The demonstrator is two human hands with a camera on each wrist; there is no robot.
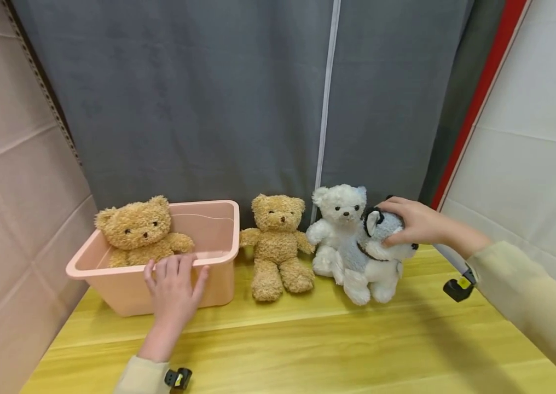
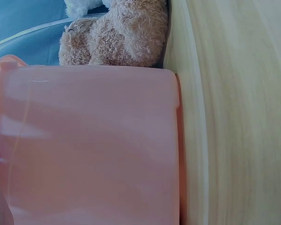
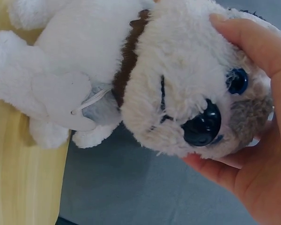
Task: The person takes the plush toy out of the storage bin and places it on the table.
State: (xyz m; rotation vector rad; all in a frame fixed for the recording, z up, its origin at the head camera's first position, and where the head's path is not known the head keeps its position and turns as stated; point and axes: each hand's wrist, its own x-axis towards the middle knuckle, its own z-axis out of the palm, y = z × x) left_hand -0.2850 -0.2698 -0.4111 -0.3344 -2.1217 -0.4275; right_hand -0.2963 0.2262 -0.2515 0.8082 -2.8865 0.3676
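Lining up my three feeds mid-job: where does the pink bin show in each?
Head: pink bin at left, left hand on its near rim.
Left wrist: large, filling the lower left.
Right wrist: not in it.
Shared landmark: wooden table, along the bottom in head, right side in left wrist, left side in right wrist.

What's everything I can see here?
Tub: one, pink, on table's left
Bear in tub: one, brown, inside
Seated bear: one, brown, beside tub
White bear: one, white, right of seated bear
Toy dog: one, grey-white, before the white bear
Collar: one, brown, on dog
Tag: one, white, on dog
Table: one, yellowish wood, underneath
Curtain: one, grey, behind
Line: one, white, down curtain
Walls: two, whitish, either side
Strip: one, red, by right wall
Gadgets: two, black, at wrists
Sleeves: two, beige, on arms
Left hand: one, on tub's rim
Right hand: one, gripping dog's head
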